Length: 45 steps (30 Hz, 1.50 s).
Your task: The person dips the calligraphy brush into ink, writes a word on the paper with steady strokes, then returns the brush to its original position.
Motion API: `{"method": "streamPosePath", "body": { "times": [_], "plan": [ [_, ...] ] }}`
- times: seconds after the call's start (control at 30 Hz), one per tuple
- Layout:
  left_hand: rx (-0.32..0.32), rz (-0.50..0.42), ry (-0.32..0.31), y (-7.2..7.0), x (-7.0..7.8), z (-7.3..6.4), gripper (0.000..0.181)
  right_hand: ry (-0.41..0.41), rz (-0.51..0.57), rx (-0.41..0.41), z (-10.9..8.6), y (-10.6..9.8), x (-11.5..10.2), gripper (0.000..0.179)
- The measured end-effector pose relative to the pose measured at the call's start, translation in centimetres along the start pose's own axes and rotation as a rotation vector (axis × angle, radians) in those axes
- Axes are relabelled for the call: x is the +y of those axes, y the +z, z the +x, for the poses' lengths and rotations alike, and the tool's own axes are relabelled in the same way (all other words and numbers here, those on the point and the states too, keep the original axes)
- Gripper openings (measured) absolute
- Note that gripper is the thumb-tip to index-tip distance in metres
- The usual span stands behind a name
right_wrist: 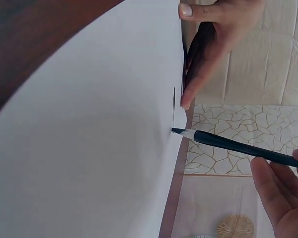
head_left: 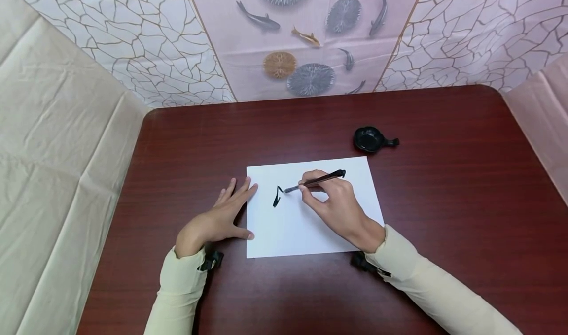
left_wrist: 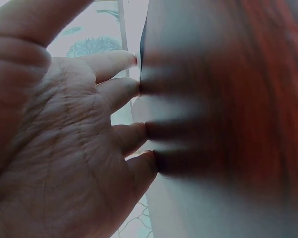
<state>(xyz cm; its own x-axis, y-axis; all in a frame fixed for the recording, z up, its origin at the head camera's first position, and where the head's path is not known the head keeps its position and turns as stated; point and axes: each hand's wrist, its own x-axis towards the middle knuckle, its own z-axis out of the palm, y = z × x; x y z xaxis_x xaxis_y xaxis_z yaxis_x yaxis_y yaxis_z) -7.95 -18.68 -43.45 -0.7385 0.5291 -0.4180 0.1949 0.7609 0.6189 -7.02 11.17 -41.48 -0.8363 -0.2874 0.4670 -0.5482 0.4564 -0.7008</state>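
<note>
On the table lies a white sheet of paper (head_left: pixel 310 231) bearing a few black ink strokes (head_left: pixel 277 197) in its left half. My right hand (head_left: pixel 339 207) pinches a dark-handled brush (head_left: pixel 326 177) between thumb and fingers. In the right wrist view the tip of the brush (right_wrist: pixel 228 144) is dark with ink and touches the paper (right_wrist: pixel 89 124) at the end of a stroke. With fingers spread, my left hand (head_left: pixel 217 221) rests at the paper's left edge, thumb and fingertips on or beside it. The left wrist view shows the palm of that hand (left_wrist: pixel 64 134) and its fingertips meeting the surface.
A small black dish with a short handle (head_left: pixel 369 139) stands beyond the paper's upper right corner. Dark red wood makes up the tabletop (head_left: pixel 443 177). Patterned cloth (head_left: pixel 310 39) hangs behind the far edge, and pale cloth (head_left: pixel 57 167) hangs at the left.
</note>
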Motion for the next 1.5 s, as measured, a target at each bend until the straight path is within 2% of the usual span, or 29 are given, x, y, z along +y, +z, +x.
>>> {"method": "streamPosePath", "body": {
  "times": [0.3, 0.67, 1.0, 1.5],
  "plan": [
    [-0.003, 0.003, -0.015, 0.0, 0.1, 0.1, 0.118, 0.003, -0.021, -0.035, -0.7, -0.7, -0.7, 0.016],
    [-0.003, 0.011, -0.013, 0.0, 0.0, 0.1, 0.117, -0.036, -0.008, -0.025, -1.3, -1.1, -1.2, 0.019],
    [0.003, 0.002, -0.008, 0.0, 0.1, 0.0, 0.116, -0.046, -0.055, -0.018, -0.4, -1.3, -0.9, 0.017],
    [0.002, 0.013, -0.008, 0.0, 0.0, 0.0, 0.116, -0.035, -0.057, 0.069, 1.3, -1.1, 0.8, 0.016]
  ]
}}
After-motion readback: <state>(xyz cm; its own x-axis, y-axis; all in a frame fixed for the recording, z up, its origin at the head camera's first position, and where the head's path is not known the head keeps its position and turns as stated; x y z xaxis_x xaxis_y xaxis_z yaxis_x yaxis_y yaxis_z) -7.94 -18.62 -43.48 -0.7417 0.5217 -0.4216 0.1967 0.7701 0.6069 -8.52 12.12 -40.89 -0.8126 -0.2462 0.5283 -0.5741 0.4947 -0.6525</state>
